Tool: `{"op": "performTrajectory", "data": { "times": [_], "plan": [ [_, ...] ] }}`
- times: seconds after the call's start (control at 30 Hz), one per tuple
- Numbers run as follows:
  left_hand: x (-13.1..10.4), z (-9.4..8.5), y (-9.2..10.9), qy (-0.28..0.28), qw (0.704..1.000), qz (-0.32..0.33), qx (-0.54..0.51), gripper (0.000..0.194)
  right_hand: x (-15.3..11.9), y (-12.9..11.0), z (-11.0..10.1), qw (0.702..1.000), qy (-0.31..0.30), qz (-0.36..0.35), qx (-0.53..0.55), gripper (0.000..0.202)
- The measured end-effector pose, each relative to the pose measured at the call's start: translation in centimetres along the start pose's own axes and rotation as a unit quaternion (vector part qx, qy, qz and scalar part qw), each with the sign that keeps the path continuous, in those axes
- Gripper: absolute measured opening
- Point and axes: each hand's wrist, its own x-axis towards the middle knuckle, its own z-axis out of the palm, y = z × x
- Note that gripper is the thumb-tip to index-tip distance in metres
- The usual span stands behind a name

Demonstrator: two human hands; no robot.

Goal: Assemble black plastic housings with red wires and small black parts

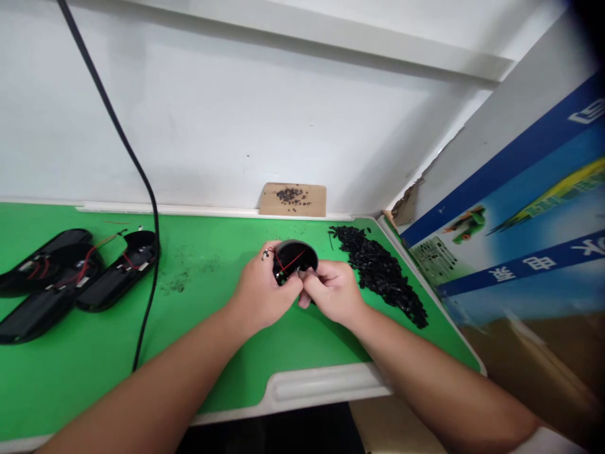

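"What's closest to us?"

"The white-rimmed green counter [212, 384], and both hands above it. The left hand [265, 290] is curled round a rounded black plastic shell [297, 249], thumb over its near side."

"And the right hand [335, 290]?"

"Closed in, thumb and fingers pinched at the shell's near right edge. I can't tell what is between the fingertips. Thin red wires [293, 262] cross the shell's hollow."

"Over on the left?"

"More black shells with red wiring [38, 312], beside a hanging black cable [108, 107]."

"To the right?"

"A long heap of small black pieces [385, 274]."

"Farthest off?"

"A brown cardboard piece [269, 205] bearing dark bits [290, 195], against the white wall [212, 126]."
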Motion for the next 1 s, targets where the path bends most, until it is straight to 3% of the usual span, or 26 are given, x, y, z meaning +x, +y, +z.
{"op": "performTrajectory", "data": {
  "times": [0.13, 0.23, 0.3, 0.43, 0.63, 0.8, 1.0],
  "plan": [
    [0.6, -0.3, 0.0, -0.022, 0.992, -0.031, -0.117, 0.040, 0.6, 0.1, -0.1, 0.999, -0.009, 0.004, 0.051, 0.027],
    [0.8, -0.7, -0.3, -0.063, 0.975, -0.054, -0.205, 0.053, 1.2, 0.6, -0.4, 0.988, -0.032, 0.035, 0.148, 0.031],
    [0.9, -0.9, -0.8, -0.077, 0.970, -0.063, -0.222, 0.062, 1.6, 1.1, -0.4, 0.973, -0.045, 0.060, 0.220, 0.038],
    [1.2, -1.0, -1.7, -0.054, 0.976, -0.064, -0.201, 0.066, 2.2, 1.8, -0.4, 0.946, -0.081, 0.090, 0.300, 0.042],
    [1.4, -1.3, -0.9, -0.037, 0.977, -0.095, -0.189, 0.057, 2.9, 2.2, -0.4, 0.947, -0.110, 0.093, 0.286, 0.049],
    [1.7, -2.0, -0.1, -0.017, 0.985, -0.101, -0.139, 0.050, 4.0, 2.9, -0.8, 0.959, -0.084, 0.088, 0.257, 0.051],
    [2.3, -2.9, -0.6, 0.046, 0.994, -0.043, -0.094, 0.045, 5.8, 3.7, -1.4, 0.975, -0.035, 0.075, 0.208, 0.041]
  ]
}}
